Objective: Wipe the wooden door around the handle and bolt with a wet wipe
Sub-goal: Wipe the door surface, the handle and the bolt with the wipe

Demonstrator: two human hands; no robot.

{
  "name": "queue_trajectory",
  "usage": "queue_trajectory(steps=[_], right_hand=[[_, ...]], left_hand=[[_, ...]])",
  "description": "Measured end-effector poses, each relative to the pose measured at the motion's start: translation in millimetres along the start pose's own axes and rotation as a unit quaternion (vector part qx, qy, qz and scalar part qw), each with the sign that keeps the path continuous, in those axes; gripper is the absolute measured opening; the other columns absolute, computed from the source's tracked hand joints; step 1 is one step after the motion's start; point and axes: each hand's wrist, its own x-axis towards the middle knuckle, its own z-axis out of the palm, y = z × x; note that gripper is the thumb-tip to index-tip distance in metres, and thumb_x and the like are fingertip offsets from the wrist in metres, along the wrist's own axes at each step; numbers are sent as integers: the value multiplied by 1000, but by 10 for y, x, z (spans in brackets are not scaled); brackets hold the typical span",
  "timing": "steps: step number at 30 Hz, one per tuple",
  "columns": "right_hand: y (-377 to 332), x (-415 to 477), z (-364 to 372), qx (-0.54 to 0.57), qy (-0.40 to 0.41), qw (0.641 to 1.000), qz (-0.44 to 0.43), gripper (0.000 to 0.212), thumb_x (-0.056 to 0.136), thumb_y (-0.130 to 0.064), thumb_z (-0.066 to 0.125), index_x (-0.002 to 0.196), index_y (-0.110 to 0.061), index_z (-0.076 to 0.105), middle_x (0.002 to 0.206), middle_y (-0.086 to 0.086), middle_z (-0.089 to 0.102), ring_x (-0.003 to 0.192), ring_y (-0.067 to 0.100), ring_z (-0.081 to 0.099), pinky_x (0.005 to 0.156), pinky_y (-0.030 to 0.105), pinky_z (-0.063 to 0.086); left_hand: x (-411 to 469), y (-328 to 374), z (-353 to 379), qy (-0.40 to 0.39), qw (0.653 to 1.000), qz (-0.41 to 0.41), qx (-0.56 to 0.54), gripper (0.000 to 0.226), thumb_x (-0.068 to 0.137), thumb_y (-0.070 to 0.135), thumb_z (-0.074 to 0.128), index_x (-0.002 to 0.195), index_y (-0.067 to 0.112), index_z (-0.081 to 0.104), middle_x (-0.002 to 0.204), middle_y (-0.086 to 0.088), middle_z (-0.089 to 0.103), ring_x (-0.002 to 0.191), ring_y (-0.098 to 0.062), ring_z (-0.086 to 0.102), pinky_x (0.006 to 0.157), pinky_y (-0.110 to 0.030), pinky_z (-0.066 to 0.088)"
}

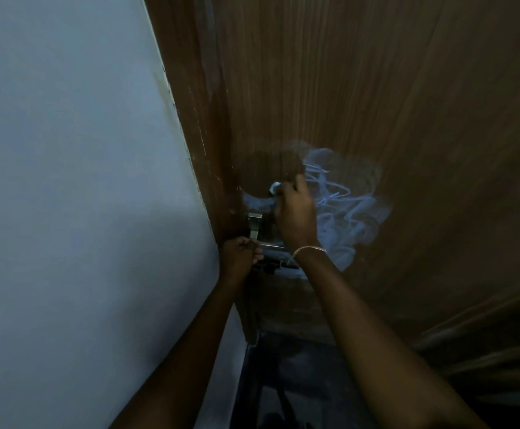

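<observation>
The brown wooden door (376, 88) fills the upper right of the head view. Pale bluish smears (345, 212) cover the wood to the right of the hardware. My right hand (296, 212) presses against the door with its fingers closed over a wet wipe (275, 187), of which only a small white bit shows at the fingertips. My left hand (240, 257) grips the left end of the metal handle (272, 247). A metal bolt bracket (254, 226) sits just above that hand. A thin bracelet circles my right wrist.
A pale grey-blue wall (82, 181) takes up the left half of the view and meets the door frame (200, 119) along a slanted edge. Dark floor (283, 382) lies below the door between my forearms. The scene is dim.
</observation>
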Motion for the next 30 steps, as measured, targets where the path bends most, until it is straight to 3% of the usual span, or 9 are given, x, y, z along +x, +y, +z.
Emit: queue_trajectory(steps=[3,5,7,11,16,18,22,27,30], right_hand=[[208,39,-268,63,117,989,68,14,94,-6,57,102,-9,68,114,6,57,92,7,57,81,25,57],[196,215,-369,83,190,977,50,12,93,-11,55,100,-14,65,110,2,54,89,1,53,78,18,55],[76,303,-318,79,170,982,6,14,93,-7,55,101,-11,65,109,4,53,89,11,58,77,24,56],[127,19,-137,-6,11,1000,-21,16,95,1,57,107,-2,68,118,15,58,96,23,62,84,36,56],[299,160,-495,88,197,975,56,14,91,-4,58,97,-16,64,104,-6,51,86,-1,52,77,12,53],[177,261,-452,93,183,979,18,14,91,-2,59,97,-12,65,106,-1,52,87,4,56,78,15,54],[205,8,-292,24,34,999,14,14,92,3,58,100,0,69,113,13,58,90,22,62,80,35,56],[418,106,-635,79,205,972,82,11,91,-4,59,94,-10,67,104,-3,54,85,-5,49,76,6,48],[279,248,-544,78,165,983,13,12,92,-6,58,98,-10,67,104,-1,52,86,-3,49,78,6,46]], left_hand=[[27,-12,-14,-1,1000,-1,5,19,97,8,53,82,10,64,76,-7,67,63,-16,63,54,-17,49],[47,-16,-2,-2,1000,-6,10,19,98,9,53,83,10,64,77,-8,68,64,-15,64,55,-16,49],[65,7,38,-1,1000,-8,17,17,97,11,55,84,10,66,77,-7,69,64,-14,66,56,-17,51],[91,61,96,0,1000,0,11,17,96,11,57,81,12,66,74,-5,71,60,-10,68,54,-17,52],[103,58,32,3,1000,13,5,17,96,12,57,81,12,66,72,-3,71,58,-8,67,55,-16,52],[105,49,35,9,1000,12,5,17,96,12,57,82,12,66,73,-4,71,58,-8,67,54,-15,52],[118,42,80,5,1000,8,1,17,95,11,57,81,11,66,73,-7,71,58,-11,67,52,-15,51],[118,23,27,10,1000,12,7,15,96,13,58,83,11,66,78,-8,71,63,-12,67,54,-14,52],[122,7,50,9,1000,1,14,14,96,12,58,88,5,67,80,-9,70,65,-14,67,54,-15,53]])
